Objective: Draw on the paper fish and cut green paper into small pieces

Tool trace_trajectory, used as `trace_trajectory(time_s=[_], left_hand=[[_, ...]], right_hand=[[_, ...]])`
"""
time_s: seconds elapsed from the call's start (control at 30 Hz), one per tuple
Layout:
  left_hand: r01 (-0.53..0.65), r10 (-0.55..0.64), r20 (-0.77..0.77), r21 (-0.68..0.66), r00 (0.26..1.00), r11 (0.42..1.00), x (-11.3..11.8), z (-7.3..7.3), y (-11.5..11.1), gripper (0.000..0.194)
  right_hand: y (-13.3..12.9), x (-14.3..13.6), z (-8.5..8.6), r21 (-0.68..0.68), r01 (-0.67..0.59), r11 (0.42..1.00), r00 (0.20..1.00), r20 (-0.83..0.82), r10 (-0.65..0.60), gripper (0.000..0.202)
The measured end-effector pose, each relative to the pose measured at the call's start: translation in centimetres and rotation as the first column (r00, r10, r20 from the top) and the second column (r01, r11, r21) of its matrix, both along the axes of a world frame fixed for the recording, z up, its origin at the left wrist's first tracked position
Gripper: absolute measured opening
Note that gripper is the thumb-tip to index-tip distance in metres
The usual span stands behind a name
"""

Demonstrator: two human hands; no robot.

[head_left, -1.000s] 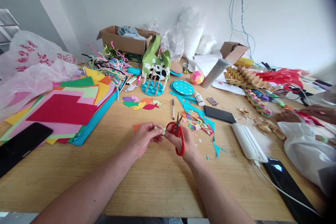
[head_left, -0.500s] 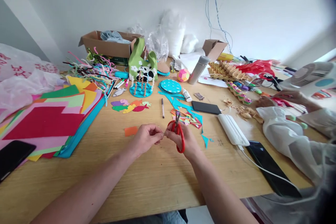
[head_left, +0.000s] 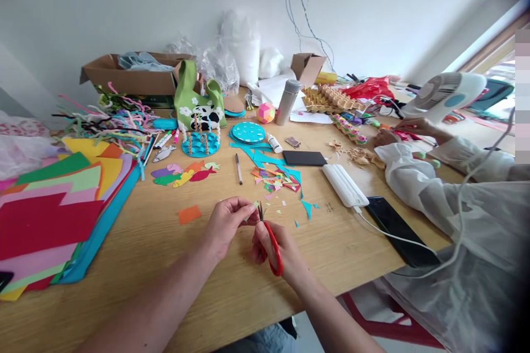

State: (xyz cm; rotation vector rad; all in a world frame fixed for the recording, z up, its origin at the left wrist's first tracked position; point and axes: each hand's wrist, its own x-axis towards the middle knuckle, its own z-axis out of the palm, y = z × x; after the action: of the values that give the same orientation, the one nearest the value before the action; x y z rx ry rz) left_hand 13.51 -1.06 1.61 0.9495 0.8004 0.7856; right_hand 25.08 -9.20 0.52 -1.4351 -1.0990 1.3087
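My left hand is closed in a pinch on a small pale green scrap, mostly hidden by the fingertips. My right hand grips red-handled scissors, whose narrow blades point away from me, right beside the left fingertips and the scrap. Whether the blades touch the scrap, I cannot tell. An orange rectangle lies just left of my left hand. Beyond the hands are several colourful fish cutouts, a pen and a scatter of coloured offcuts.
Coloured sheets are stacked at the left. Behind stand a green panda bag, blue discs and a grey bottle. To the right lie a white power strip and a phone, near another person's sleeves.
The view has swung to the right. My right hand has turned the scissors and brought their blades to the left fingertips. The pale green scrap now shows there, with small trimmings beyond.
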Motion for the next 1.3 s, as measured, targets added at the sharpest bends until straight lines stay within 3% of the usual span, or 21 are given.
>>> trace_trajectory(time_s=[0.27,0.83,1.3], left_hand=[[-0.073,0.073,-0.027,-0.017,0.997,0.997,0.49,-0.34,-0.45,0.018],[-0.090,0.090,-0.031,-0.007,0.995,0.996,0.34,-0.63,-0.76,0.017],[-0.082,0.082,0.006,-0.031,0.997,0.996,0.26,-0.53,-0.66,0.017]], right_hand=[[-0.15,-0.08,-0.30,-0.026,0.021,0.999,0.999,0.042,-0.020,0.057],[-0.15,0.11,-0.58,-0.056,0.007,0.998,0.987,0.163,0.002,0.054],[-0.12,0.09,-0.29,-0.085,0.006,0.996,0.994,0.113,0.004,0.057]])
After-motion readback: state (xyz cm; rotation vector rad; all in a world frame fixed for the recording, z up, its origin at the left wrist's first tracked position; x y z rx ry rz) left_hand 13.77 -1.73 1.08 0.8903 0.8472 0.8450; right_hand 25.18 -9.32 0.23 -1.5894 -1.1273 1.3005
